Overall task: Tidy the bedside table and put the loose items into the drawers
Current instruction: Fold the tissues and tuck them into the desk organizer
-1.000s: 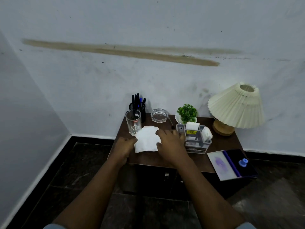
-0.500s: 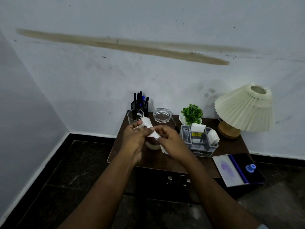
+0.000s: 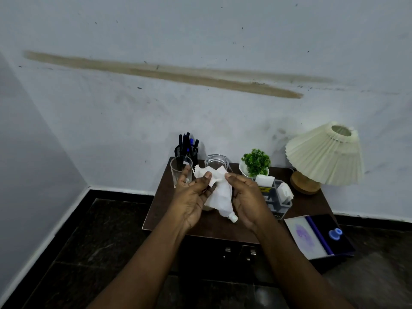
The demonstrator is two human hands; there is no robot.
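Two hands hold one white tissue (image 3: 220,195) up over the dark worktop (image 3: 214,226), in front of the ashtray (image 3: 214,162). The left hand (image 3: 191,197) pinches its top edge with thumb and fingers (image 3: 207,176). The right hand (image 3: 247,197) pinches the top just beside it, and the rest of that hand is loosely curled. The tissue hangs down crumpled between the palms.

On the worktop I count one drinking glass (image 3: 181,172), one black pen cup (image 3: 187,150), one glass ashtray, one small green plant (image 3: 256,161), one lamp (image 3: 323,155), one grey box (image 3: 278,201) and one flat pad (image 3: 312,237) with one blue knob (image 3: 335,233) on it. Two shiny handles (image 3: 227,252) show on the drawers below.

The left hand hides part of the glass. The tissue hides part of the ashtray. The right hand hides part of the grey box. The pens are too bunched to count. The drawer fronts are too dark to make out.
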